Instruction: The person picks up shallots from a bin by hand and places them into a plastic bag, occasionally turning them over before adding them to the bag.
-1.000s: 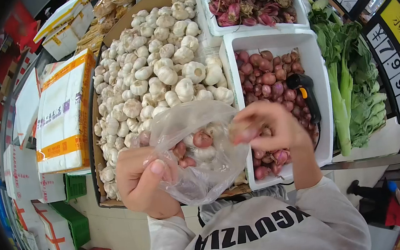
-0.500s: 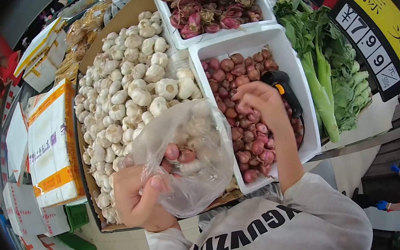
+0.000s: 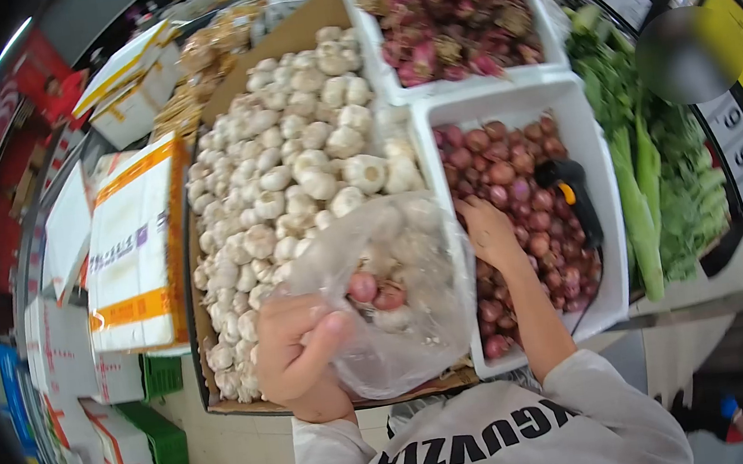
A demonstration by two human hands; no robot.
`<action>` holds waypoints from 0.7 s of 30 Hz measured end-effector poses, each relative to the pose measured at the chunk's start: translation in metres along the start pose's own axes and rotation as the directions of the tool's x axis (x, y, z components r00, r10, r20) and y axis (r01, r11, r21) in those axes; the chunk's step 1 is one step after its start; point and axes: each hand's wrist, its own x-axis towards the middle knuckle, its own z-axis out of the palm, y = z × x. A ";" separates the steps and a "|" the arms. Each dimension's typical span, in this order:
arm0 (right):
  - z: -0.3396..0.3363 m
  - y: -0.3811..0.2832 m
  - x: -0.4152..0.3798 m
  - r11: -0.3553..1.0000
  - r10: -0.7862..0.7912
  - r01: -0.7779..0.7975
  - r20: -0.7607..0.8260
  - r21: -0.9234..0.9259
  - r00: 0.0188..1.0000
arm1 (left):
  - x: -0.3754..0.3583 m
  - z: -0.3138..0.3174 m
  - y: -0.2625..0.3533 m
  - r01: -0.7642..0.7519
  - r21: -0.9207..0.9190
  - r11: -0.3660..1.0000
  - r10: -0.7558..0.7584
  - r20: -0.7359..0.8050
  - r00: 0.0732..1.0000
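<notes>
My left hand (image 3: 300, 345) is closed on the gathered edge of a clear plastic bag (image 3: 395, 358). Through the bag's open mouth a few red shallots (image 3: 362, 287) show, with pale garlic-like shapes behind the film. The bag overlaps the front of the garlic bulbs (image 3: 268, 207) and reaches the foam box's wall. My right hand (image 3: 491, 237) reaches down onto the small red shallots (image 3: 541, 235) near the left wall of the white foam box (image 3: 608, 232). Its fingers are stretched out, fingertips partly hidden among the shallots.
A black and orange handheld device (image 3: 576, 195) lies on the shallots at the right. Behind stands a foam box of larger red onions (image 3: 457, 16). Leafy green stalks (image 3: 652, 200) and price signs (image 3: 733, 145) are at the right, taped foam boxes (image 3: 132, 259) at the left.
My right hand has gone from curled fingers above the middle of the shallots to stretched fingers lower at the left wall. The view has shifted; my left hand still grips the bag.
</notes>
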 end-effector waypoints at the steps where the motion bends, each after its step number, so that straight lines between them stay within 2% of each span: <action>1: 0.002 0.000 0.000 1.000 0.004 -0.004 -0.006 -0.024 1.000 | 0.010 -0.007 -0.001 -0.014 0.024 1.000 0.014 -0.034 0.999; 2: 0.001 -0.001 0.000 1.000 0.010 -0.010 -0.039 0.003 0.999 | 0.025 -0.019 -0.001 0.042 -0.003 0.999 -0.039 0.309 0.950; 3: -0.003 -0.002 0.000 0.999 0.017 -0.015 -0.070 0.034 0.997 | 0.035 -0.029 -0.001 0.111 -0.004 0.994 -0.086 0.615 0.784; 4: -0.010 0.000 0.000 0.998 -0.015 0.022 -0.122 0.056 0.992 | 0.039 -0.032 0.002 0.096 0.025 0.995 -0.093 0.584 0.807; 5: -0.019 -0.001 0.002 0.995 -0.048 0.062 -0.172 0.081 0.984 | 0.040 -0.030 0.006 0.157 0.016 0.987 -0.134 0.612 0.779; 6: -0.037 -0.013 0.001 0.966 0.042 0.008 -0.186 0.260 0.982 | 0.041 -0.029 0.008 0.220 0.010 0.975 -0.176 0.637 0.750; 7: -0.057 -0.028 -0.004 0.901 0.139 -0.054 -0.169 0.431 0.976 | 0.042 -0.030 0.009 0.211 0.043 0.976 -0.194 0.605 0.773; 8: -0.071 -0.041 -0.009 0.737 0.171 -0.012 -0.169 0.676 0.971 | 0.043 -0.030 0.008 0.175 0.036 0.984 -0.159 0.628 0.762; 9: -0.082 -0.050 -0.012 0.508 0.210 0.026 -0.153 0.861 0.966 | 0.043 -0.030 0.007 0.139 0.025 0.990 -0.121 0.655 0.746; 11: -0.092 -0.064 -0.021 0.429 -0.093 0.165 -0.138 0.888 0.986 | 0.042 -0.030 0.008 0.169 0.057 0.984 -0.164 0.661 0.733; 12: -0.088 -0.073 -0.025 0.436 -0.178 0.114 -0.039 0.893 0.983 | 0.042 -0.029 0.007 0.202 0.061 0.978 -0.189 0.677 0.711; 13: -0.081 -0.082 -0.026 0.528 -0.272 0.098 0.059 0.844 0.960 | 0.042 -0.027 0.006 0.193 0.070 0.979 -0.189 0.673 0.715; 15: -0.068 -0.116 -0.033 0.500 -0.229 -0.076 0.216 0.863 0.949 | 0.040 -0.024 0.002 0.212 0.025 0.977 -0.168 0.704 0.690; 16: -0.064 -0.123 -0.036 0.497 -0.232 -0.073 0.214 0.865 0.949 | 0.040 -0.023 0.003 0.209 0.028 0.977 -0.168 0.703 0.691; 19: -0.052 -0.117 -0.040 0.483 -0.149 -0.050 0.139 0.874 0.979 | 0.040 -0.022 0.002 0.205 0.057 0.977 -0.180 0.736 0.653; 21: -0.054 -0.078 -0.040 0.446 -0.081 0.112 -0.085 0.888 0.993 | 0.039 -0.022 0.005 0.090 0.131 0.987 -0.155 0.673 0.723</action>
